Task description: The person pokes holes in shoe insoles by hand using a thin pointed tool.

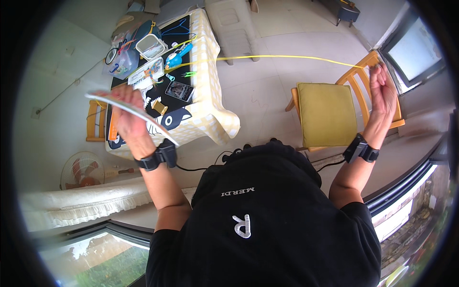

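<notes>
At the left, my left hand (129, 114) grips a thin, flat, pale sheet or booklet (138, 113), seen nearly edge-on above the near end of the table. My right hand (383, 88), raised beside the wooden chair's backrest, has its fingers closed on one end of a yellow cord or ribbon (283, 56). That strip runs over the floor area to the table, where it passes by a blue toy (174, 60). Near my left hand lie a phone (179, 91), a small gold-coloured piece (159, 107) and a printed sheet (147, 73).
A checked tablecloth (215, 118) covers the table, which also bears a square mirror (150, 46), a clear plastic bin (123, 64) and a blue hanger (175, 28). Right stands a chair with a mustard cushion (326, 114); lower left, a fan (82, 170). Stacked plastic stools (233, 32) stand beyond.
</notes>
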{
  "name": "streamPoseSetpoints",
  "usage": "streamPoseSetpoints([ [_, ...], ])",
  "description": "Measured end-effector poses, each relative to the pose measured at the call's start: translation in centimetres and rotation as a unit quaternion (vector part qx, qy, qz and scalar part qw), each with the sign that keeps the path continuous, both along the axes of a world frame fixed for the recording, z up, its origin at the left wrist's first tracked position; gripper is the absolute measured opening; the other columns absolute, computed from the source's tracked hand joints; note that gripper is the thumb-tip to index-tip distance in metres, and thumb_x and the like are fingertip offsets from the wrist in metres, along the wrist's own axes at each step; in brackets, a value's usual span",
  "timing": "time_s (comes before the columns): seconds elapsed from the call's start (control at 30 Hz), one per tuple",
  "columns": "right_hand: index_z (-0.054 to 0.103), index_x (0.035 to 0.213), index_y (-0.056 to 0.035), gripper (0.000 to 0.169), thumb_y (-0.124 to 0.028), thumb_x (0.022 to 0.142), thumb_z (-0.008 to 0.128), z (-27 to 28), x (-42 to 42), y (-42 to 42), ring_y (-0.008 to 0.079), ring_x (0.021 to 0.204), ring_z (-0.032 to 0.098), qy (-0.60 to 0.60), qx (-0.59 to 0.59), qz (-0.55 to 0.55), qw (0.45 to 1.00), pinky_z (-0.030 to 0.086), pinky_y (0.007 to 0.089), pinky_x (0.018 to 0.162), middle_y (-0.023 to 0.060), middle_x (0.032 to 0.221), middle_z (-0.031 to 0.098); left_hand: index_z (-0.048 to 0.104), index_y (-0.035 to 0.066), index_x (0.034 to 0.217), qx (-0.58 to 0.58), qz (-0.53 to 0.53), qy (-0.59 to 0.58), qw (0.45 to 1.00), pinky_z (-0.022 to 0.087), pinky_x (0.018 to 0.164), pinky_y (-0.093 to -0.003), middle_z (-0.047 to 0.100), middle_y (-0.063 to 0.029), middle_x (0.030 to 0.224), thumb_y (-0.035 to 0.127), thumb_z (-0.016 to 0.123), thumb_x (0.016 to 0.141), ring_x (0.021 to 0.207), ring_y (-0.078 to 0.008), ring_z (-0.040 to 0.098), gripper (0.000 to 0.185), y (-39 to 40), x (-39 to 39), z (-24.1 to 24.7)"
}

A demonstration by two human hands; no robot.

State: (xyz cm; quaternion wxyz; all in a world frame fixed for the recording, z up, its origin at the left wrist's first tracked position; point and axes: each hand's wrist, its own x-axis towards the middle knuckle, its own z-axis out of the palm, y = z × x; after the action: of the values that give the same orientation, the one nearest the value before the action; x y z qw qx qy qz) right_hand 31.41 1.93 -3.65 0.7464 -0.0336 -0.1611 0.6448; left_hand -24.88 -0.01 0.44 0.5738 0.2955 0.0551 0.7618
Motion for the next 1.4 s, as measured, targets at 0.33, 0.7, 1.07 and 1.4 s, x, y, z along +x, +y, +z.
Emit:
streamPoseSetpoints([
  [0.33, 0.049, 0.101, -0.0072, 0.012, -0.017, 0.097, 0.045, -0.7, -10.0, 0.4, 0.0053, 0.056, 0.046, -0.533, -0.017, -0.288, 0.795, 0.056, 0.0269, 0.058, -0.0009, 0.065, 0.043, 0.043, 0.005, 0.082, -0.066, -0.277, -0.152, 0.946, 0.032, 0.052, -0.0255, 0.034, -0.0029, 0.072, 0.012, 0.048, 0.09, 0.056, -0.0119, 0.033, 0.012, -0.6, 7.6, -0.5],
  [0.7, 0.063, 0.096, 0.0021, 0.024, 0.011, 0.078, 0.051, 7.3, -24.5, -5.5, 0.0244, 0.066, 0.064, -0.625, 0.27, -0.205, 0.703, 0.051, 0.0286, 0.061, 0.0146, 0.082, 0.066, 0.043, 0.008, 0.08, -0.09, -0.431, 0.013, 0.898, 0.03, 0.046, -0.0221, 0.039, -0.0007, 0.07, 0.037, 0.045, 0.091, 0.051, -0.0096, 0.036, 0.032, -3.3, 15.9, -0.2],
  [1.07, 0.064, 0.093, 0.003, 0.024, 0.011, 0.075, 0.051, 7.0, -23.8, -5.4, 0.0245, 0.061, 0.061, -0.66, 0.27, -0.225, 0.664, 0.049, 0.0288, 0.057, 0.0153, 0.077, 0.065, 0.044, 0.008, 0.079, -0.074, -0.448, 0.029, 0.891, 0.03, 0.046, -0.0234, 0.04, -0.001, 0.069, 0.041, 0.044, 0.091, 0.05, -0.0102, 0.038, 0.035, -3.1, 16.2, -0.6],
  [1.4, 0.065, 0.092, 0.0022, 0.027, 0.011, 0.072, 0.049, 7.2, -22.5, -5.0, 0.024, 0.059, 0.059, -0.67, 0.279, -0.195, 0.66, 0.047, 0.0284, 0.056, 0.0161, 0.078, 0.065, 0.044, 0.006, 0.079, -0.054, -0.431, 0.086, 0.897, 0.029, 0.049, -0.0232, 0.038, -0.0009, 0.072, 0.036, 0.045, 0.092, 0.054, -0.0101, 0.037, 0.033, -2.9, 16.6, -1.2],
])
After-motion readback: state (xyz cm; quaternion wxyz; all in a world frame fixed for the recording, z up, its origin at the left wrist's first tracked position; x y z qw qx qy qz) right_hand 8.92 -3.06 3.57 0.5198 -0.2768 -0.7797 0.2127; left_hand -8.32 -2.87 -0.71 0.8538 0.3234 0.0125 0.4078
